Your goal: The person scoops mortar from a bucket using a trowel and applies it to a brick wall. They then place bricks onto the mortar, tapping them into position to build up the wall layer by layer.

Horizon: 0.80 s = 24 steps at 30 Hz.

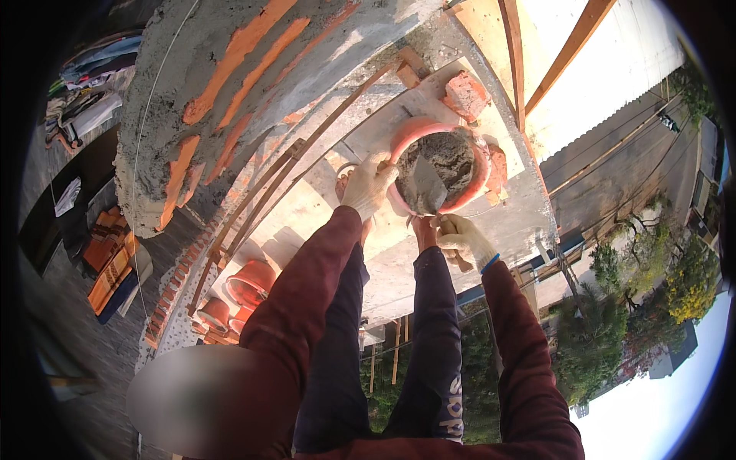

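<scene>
A reddish round pan (pixel 481 184) stands in front of my feet with grey wet mortar (pixel 450 153) in it. My left hand (pixel 369 184), in a pale work glove, is closed on the pan's left rim. In my right hand (pixel 466 239), also gloved, is the wooden handle of a trowel (pixel 429 185). The trowel's pointed metal blade lies over the near part of the mortar, inside the pan. Most of the handle is hidden by my fingers.
Broken bricks (pixel 466 96) lie beyond and right of the pan. At left rises a partly plastered brick wall (pixel 230 61). Wooden poles (pixel 291 153) run beside the platform (pixel 506 230). Several stacked reddish pans (pixel 251 284) stand lower left. Past the platform's right edge, ground and trees show far below.
</scene>
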Each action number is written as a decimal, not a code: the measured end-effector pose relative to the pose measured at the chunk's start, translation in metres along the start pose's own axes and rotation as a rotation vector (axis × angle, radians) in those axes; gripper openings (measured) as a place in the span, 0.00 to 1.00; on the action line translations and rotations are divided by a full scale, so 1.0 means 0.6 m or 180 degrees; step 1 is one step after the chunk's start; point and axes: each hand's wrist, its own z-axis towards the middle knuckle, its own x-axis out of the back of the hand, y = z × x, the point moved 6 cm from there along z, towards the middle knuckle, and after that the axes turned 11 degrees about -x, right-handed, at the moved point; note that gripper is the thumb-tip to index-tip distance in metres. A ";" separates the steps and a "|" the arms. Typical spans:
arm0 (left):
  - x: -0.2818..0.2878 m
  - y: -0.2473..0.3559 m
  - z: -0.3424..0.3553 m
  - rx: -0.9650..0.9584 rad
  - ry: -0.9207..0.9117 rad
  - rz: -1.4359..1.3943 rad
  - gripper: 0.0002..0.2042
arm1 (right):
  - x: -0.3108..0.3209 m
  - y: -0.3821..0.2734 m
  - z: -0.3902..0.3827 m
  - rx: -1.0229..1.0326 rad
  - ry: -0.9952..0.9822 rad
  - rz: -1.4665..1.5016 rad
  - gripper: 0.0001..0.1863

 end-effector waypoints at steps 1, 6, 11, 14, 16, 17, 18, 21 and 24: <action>0.007 -0.010 0.005 0.0205 0.0060 -0.0247 0.21 | 0.006 0.009 0.001 0.0012 -0.0122 0.0101 0.23; 0.068 -0.081 0.010 0.0806 0.0188 -0.1264 0.26 | -0.022 0.008 -0.027 -0.0051 -0.0482 0.0015 0.27; 0.104 -0.089 -0.115 0.0691 0.0627 -0.0675 0.25 | -0.138 -0.044 -0.181 0.0187 -0.0569 -0.0069 0.27; 0.077 -0.042 -0.250 0.0232 -0.0455 0.0445 0.26 | -0.240 -0.116 -0.309 0.0615 -0.0629 0.0166 0.27; 0.071 0.051 -0.359 0.0149 -0.0943 0.0647 0.28 | -0.310 -0.189 -0.377 0.0923 -0.0721 0.0095 0.27; 0.080 0.093 -0.416 0.0309 -0.1159 0.0751 0.28 | -0.347 -0.225 -0.400 0.1078 -0.0838 0.0066 0.27; 0.085 0.138 -0.467 0.0201 -0.1153 0.1024 0.28 | -0.378 -0.254 -0.410 0.1252 -0.1047 0.0217 0.27; 0.072 0.160 -0.570 -0.0122 -0.1325 0.1394 0.31 | -0.452 -0.341 -0.427 0.1730 -0.1575 0.0680 0.29; 0.046 0.167 -0.581 -0.0564 -0.1130 0.2140 0.32 | -0.483 -0.429 -0.411 0.2050 -0.2141 0.1389 0.32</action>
